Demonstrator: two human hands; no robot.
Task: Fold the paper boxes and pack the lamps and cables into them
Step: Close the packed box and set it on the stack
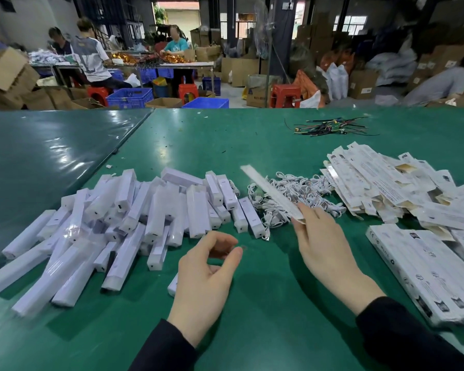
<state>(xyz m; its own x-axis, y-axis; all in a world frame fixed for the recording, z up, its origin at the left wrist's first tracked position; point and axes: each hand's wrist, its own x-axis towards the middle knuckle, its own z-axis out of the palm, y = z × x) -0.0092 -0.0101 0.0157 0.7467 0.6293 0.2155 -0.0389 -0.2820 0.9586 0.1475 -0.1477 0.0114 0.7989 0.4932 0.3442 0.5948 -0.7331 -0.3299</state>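
Blurring softens the heap of wrapped lamps [123, 223] at the left, so single ones are hard to pick apart, and one lamp end [172, 286] is half hidden behind the left hand [204, 279]. Printing on the flat paper boxes [386, 183] at the right is too smeared to read, and the stacked packs [423, 277] run off the frame's edge. All of it lies on a glossy green table [225, 145], a bundle of coloured wires [330, 127] far across it. Beyond is a workshop: people seated at a far bench, blue crates [130, 97], red stools [284, 96], cartons piled about. The right hand [324, 245] pinches one flat box [272, 192] by its near end, slanting up over the white cables [295, 195]. The left hand hovers loosely curled, holding nothing, just beside the lamps.
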